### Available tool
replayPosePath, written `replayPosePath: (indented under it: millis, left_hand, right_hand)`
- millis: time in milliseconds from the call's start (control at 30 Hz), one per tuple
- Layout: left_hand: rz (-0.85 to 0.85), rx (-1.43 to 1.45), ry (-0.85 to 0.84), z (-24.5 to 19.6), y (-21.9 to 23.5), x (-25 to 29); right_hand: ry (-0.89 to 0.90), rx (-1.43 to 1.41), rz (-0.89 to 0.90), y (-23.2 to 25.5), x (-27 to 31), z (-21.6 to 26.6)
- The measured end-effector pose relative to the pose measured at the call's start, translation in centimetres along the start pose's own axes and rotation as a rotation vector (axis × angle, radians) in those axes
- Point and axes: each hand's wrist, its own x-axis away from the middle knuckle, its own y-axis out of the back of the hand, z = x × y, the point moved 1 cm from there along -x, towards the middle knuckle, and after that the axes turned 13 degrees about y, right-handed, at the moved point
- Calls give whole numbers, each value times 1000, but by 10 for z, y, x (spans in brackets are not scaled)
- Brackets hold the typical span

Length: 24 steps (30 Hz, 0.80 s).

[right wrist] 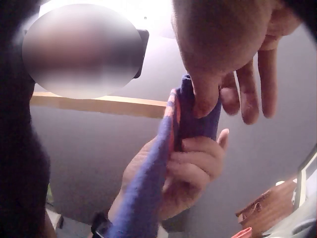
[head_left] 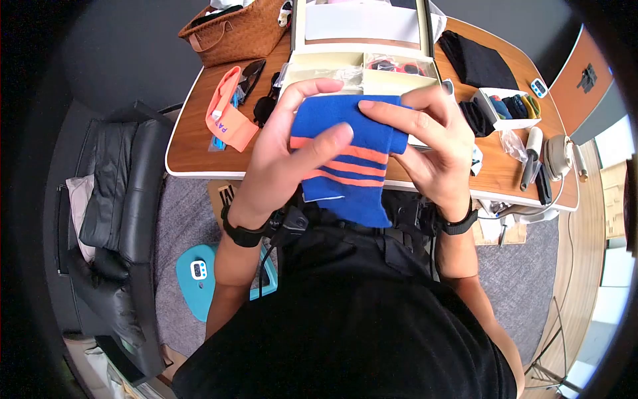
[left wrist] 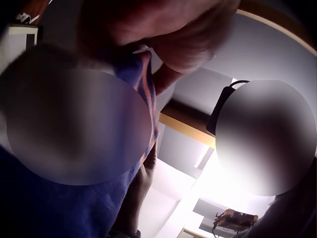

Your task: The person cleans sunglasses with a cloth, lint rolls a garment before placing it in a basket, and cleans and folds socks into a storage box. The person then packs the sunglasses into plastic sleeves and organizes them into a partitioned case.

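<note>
A blue knit cloth with orange stripes [head_left: 342,166] hangs between both hands above the table's front edge, its lower edge loose and a short white hem showing. My left hand [head_left: 282,149] grips its left side, thumb across the stripes and the other fingers behind. At the upper right corner, my right hand [head_left: 435,136] pinches a folded-over part, index finger on the front and thumb behind. In the right wrist view the cloth [right wrist: 161,153] is seen edge-on, with the left hand [right wrist: 190,171] holding it below the right thumb. Blurred discs cover part of both wrist views.
On the table [head_left: 189,149] lie an orange cloth piece [head_left: 229,116] with blue letters and sunglasses [head_left: 252,76]. Behind the hands stands an open compartment box [head_left: 322,61]. A woven basket [head_left: 232,33], black cloth [head_left: 478,60] and a white box [head_left: 515,123] of rolled fabric stand around it.
</note>
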Motion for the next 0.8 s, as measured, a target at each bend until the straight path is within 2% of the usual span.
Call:
replayPosePath:
  millis: [33, 100, 133, 167, 233, 267, 300, 367, 433, 500, 567, 633, 700, 767, 800]
  left_hand:
    - [0, 0, -1, 0, -1, 0]
    - [12, -195, -266, -1, -7, 1]
    - [-14, -119, -163, 1, -9, 3]
    - [-14, -118, -162, 2, -10, 2]
    - [-75, -224, -260, 5, -10, -1]
    - [-77, -310, -261, 5, -5, -1]
    - [-76, -311, -262, 6, -6, -1]
    - [-156, -271, -267, 8, -8, 0]
    - [-165, -306, -278, 9, -7, -1]
    - [-222, -180, -266, 10, -8, -1]
    - [-229, -181, -255, 11, -10, -2]
    - [-168, -180, -386, 15, -16, -8]
    - [-132, -149, -395, 14, -20, -11]
    - [-169, -156, -425, 15, -22, -11]
    - [-191, -159, -439, 15, -22, -10]
  right_hand:
    - [1, 0, 0, 0, -2, 1]
    - [-36, 26, -80, 0, -6, 3]
    - [-33, 3, -103, -1, -5, 0]
    - [-34, 2, -102, -3, -3, -2]
    - [-62, -135, -107, -8, 1, -7]
    - [-168, -217, -71, -8, 3, -2]
    - [-168, -216, -71, -11, 4, 4]
    - [-450, -527, -217, -21, 8, 10]
    - [-425, -586, -183, -23, 9, 11]
    - [-388, -698, -363, -26, 7, 16]
    - [-352, -705, -345, -27, 9, 12]
    - [-229, -550, -98, -32, 10, 14]
    - [-212, -596, -135, -37, 5, 19]
    - [-338, -776, -398, -37, 2, 20]
    - [-269, -733, -355, -38, 4, 17]
